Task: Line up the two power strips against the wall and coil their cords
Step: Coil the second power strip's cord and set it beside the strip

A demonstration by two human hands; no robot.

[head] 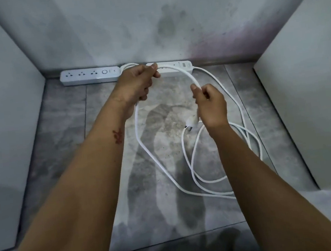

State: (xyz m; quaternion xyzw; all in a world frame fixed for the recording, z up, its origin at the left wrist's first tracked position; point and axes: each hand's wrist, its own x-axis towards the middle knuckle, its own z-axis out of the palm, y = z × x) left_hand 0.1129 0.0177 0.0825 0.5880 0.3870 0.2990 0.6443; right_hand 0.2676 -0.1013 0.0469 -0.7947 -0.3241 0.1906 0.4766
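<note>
Two white power strips lie end to end along the foot of the back wall: the left strip (90,75) fully in sight, the right strip (176,66) partly hidden behind my left hand. My left hand (137,83) grips a loop of white cord (149,153) in front of the strips. A little lower and to the right, my right hand (209,104) pinches the same cord where it arcs over from the left hand. The cord's plug (191,123) hangs just below my right hand. The rest of the cord lies in loose loops on the floor at the right.
The floor (106,115) is grey marbled tile in a narrow alcove. Pale panels close it in on the left (4,101) and right (308,90), and a stained grey wall (150,24) stands at the back. A small coil of cord (127,66) sits between the strips.
</note>
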